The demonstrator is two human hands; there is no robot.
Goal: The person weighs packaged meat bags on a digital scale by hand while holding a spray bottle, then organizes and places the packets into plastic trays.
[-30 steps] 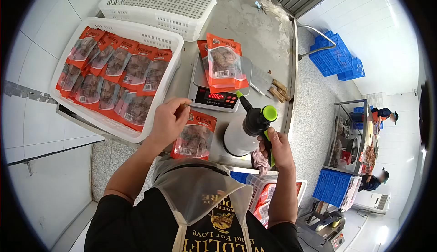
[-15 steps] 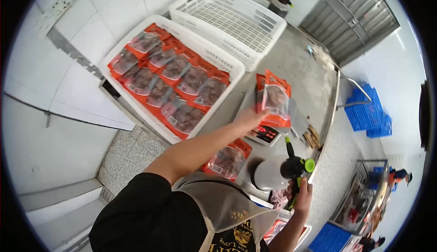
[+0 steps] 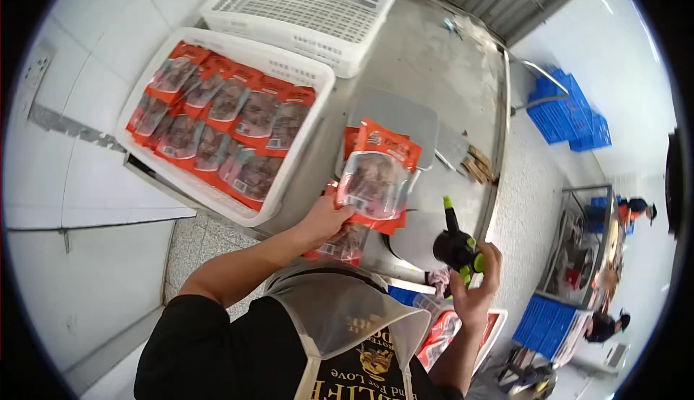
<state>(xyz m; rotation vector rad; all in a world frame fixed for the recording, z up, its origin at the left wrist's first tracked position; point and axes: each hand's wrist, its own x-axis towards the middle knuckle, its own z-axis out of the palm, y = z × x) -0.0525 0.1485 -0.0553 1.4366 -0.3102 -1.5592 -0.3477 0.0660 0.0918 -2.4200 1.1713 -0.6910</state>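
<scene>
My left hand [image 3: 325, 220] pinches the lower edge of red-and-clear food packets [image 3: 376, 176], with brownish pieces showing through the window. At least one more packet lies behind the front one. They overlap the near part of a scale's grey plate [image 3: 405, 121]; its display is hidden. Another red packet [image 3: 340, 247] lies beneath my left wrist. My right hand [image 3: 477, 281] is beside the black-and-green head of a spray bottle [image 3: 455, 248], thumb and fingers apart around its near side. Whether it touches the bottle is hard to see.
A white crate [image 3: 289, 71] holds rows of red packets at left. Behind it stands another white crate [image 3: 369, 35]. Brown pieces [image 3: 477, 165] lie near the table's right edge. Blue crates [image 3: 564, 111] stand on the floor beyond. Other people [image 3: 636, 210] are at far right.
The packets have come off the scale toward me in my left hand. My right hand's grip on the sprayer handle has loosened. The view has also shifted.
</scene>
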